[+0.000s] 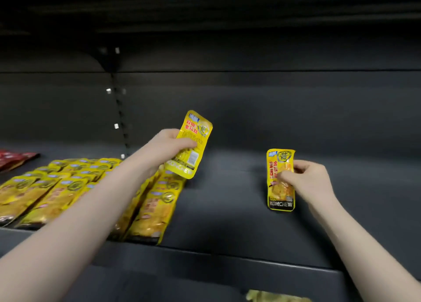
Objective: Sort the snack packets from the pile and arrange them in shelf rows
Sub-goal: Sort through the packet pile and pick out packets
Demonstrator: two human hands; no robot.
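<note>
My left hand (167,145) grips a yellow snack packet (193,140) by its left side and holds it tilted, back face toward me, above the right end of the laid rows. My right hand (307,179) pinches a second yellow packet (278,194) upright, front face showing, over the bare right part of the dark shelf (227,210). Rows of matching yellow packets (75,187) lie overlapped on the shelf's left half, several per row.
Red packets (16,158) lie at the far left of the same shelf. The shelf's front lip (250,258) runs across below my arms. A slotted upright (119,110) stands in the back panel. A yellowish item (273,297) shows on the level below.
</note>
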